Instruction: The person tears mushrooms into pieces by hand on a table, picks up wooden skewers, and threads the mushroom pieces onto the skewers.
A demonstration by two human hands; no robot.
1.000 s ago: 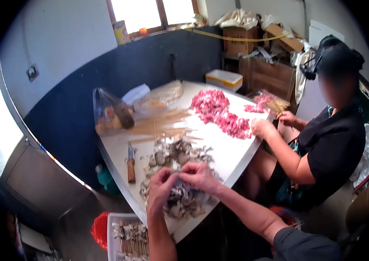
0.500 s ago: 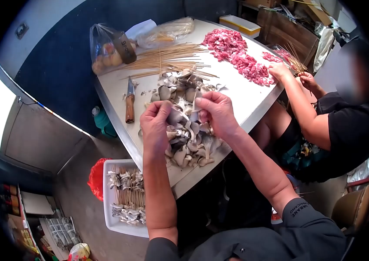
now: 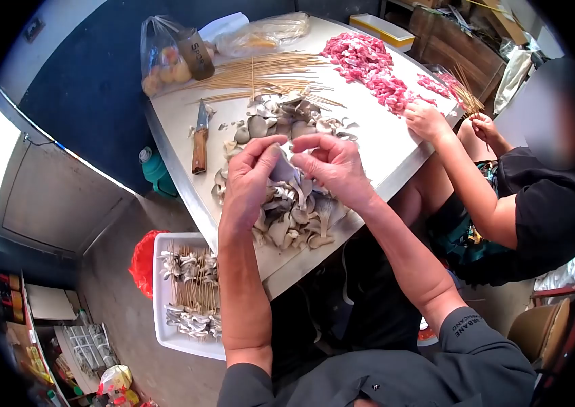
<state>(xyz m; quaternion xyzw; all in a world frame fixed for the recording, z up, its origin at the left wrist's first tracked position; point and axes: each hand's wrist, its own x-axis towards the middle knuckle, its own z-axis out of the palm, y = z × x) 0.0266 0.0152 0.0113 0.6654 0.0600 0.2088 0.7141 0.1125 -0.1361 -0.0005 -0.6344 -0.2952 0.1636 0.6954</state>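
Note:
My left hand (image 3: 255,178) pinches a grey oyster mushroom (image 3: 283,169) between thumb and fingers, above the pile. Close beside it is my right hand (image 3: 335,168), thumb and forefinger apart, with nothing visible between them. Under both hands a heap of torn oyster mushrooms (image 3: 279,227) spreads over the white table (image 3: 396,159). Left of the heap lies a knife (image 3: 200,146) with a wooden handle, its blade pointing away from me. Behind the heap are many loose bamboo skewers (image 3: 253,73).
A white tub (image 3: 160,298) of skewered mushrooms stands low on the left, by a red plastic bag (image 3: 143,264). Pink cut meat (image 3: 362,61) lies at the table's far right. A co-worker (image 3: 484,197) sits on the right, holding skewers. A bag of fruit (image 3: 165,68) is at back left.
The mushroom piece in my right hand is gone from its fingers, which have parted. My left hand keeps its mushroom. The co-worker's near hand has shifted slightly toward me. The whole view has tilted slightly.

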